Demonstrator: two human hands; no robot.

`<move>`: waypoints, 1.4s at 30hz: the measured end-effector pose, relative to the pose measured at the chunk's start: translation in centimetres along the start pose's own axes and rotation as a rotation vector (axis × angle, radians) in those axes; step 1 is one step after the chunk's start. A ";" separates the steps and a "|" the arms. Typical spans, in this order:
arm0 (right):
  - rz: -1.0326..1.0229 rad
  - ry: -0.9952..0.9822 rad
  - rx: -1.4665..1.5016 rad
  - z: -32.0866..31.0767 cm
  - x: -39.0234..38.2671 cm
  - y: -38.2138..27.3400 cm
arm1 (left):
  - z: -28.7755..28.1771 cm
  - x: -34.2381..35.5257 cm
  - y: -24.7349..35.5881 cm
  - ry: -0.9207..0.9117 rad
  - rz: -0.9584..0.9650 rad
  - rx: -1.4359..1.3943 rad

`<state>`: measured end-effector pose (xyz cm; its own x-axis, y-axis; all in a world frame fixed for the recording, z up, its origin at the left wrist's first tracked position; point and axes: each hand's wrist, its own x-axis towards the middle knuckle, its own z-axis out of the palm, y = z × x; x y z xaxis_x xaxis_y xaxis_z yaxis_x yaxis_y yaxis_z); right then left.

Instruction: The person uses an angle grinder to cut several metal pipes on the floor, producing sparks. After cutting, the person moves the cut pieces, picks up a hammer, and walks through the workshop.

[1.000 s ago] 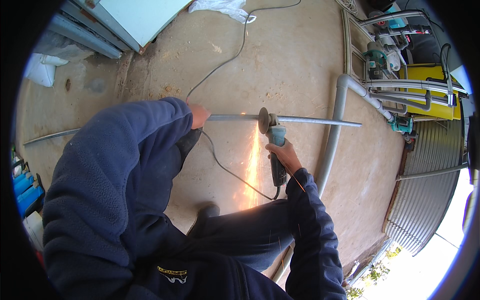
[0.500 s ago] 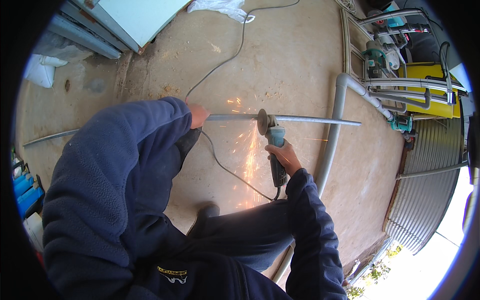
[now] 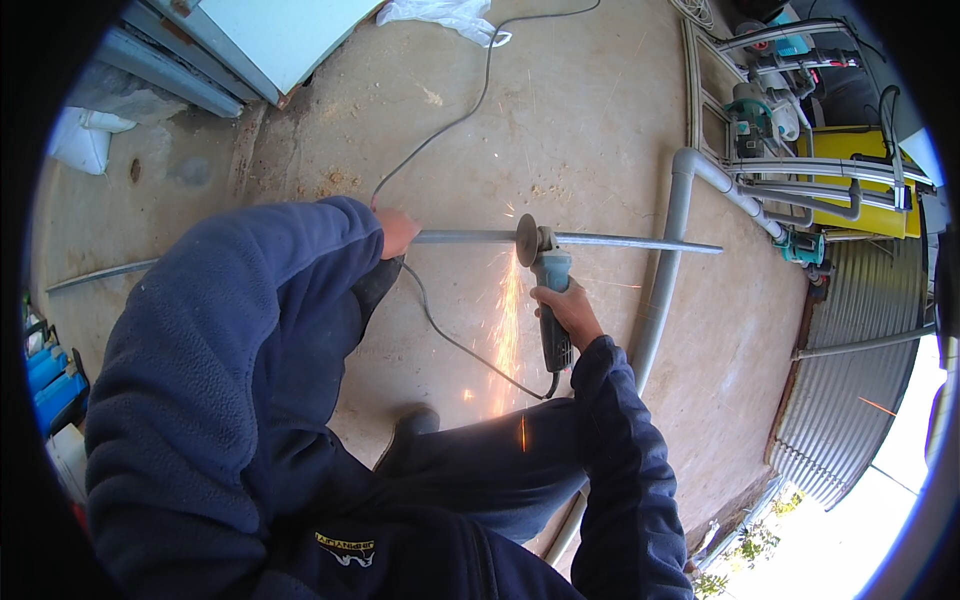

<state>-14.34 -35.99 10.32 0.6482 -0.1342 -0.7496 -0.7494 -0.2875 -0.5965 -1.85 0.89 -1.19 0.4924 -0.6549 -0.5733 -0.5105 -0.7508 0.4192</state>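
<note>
My right hand [image 3: 570, 312] is wrapped round the body of a teal and black angle grinder [image 3: 553, 300]. Its disc [image 3: 527, 242] meets a long grey metal pipe [image 3: 630, 240] that lies crosswise ahead of me. A bright stream of sparks [image 3: 506, 330] shoots from the contact down toward my leg. My left hand [image 3: 399, 233] is closed on the same pipe, left of the disc, beside my dark boot. Past my left arm the pipe's far end [image 3: 100, 273] shows again. The grinder's cord [image 3: 470, 355] trails from its handle beneath the pipe.
A thick grey pipe [image 3: 665, 270] runs along the floor on the right, under the metal pipe's right end. Beyond it stand pumps [image 3: 750, 115] with pipework and a yellow container [image 3: 850, 180]. A white bag [image 3: 440, 15] lies far ahead; a white panel [image 3: 285, 40] stands far left.
The sparks have gathered into a narrower, denser stream, with a few stray ones further right and near my leg. Hands, grinder and pipe stay nearly in place.
</note>
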 end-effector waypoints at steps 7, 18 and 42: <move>-0.016 -0.005 -0.014 0.0 0.1 -0.5 | 0.6 0.0 -0.1 0.064 0.006 0.025; -0.002 -0.018 0.004 -0.2 0.1 -0.2 | 0.8 0.1 -0.4 0.058 0.055 0.015; 0.003 -0.012 0.003 -0.4 0.4 0.3 | 0.9 -0.2 0.1 0.114 0.019 0.024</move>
<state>-14.29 -36.49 9.97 0.6441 -0.1235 -0.7549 -0.7518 -0.2843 -0.5950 -2.68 0.98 -1.68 0.5585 -0.6757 -0.4812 -0.5365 -0.7367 0.4117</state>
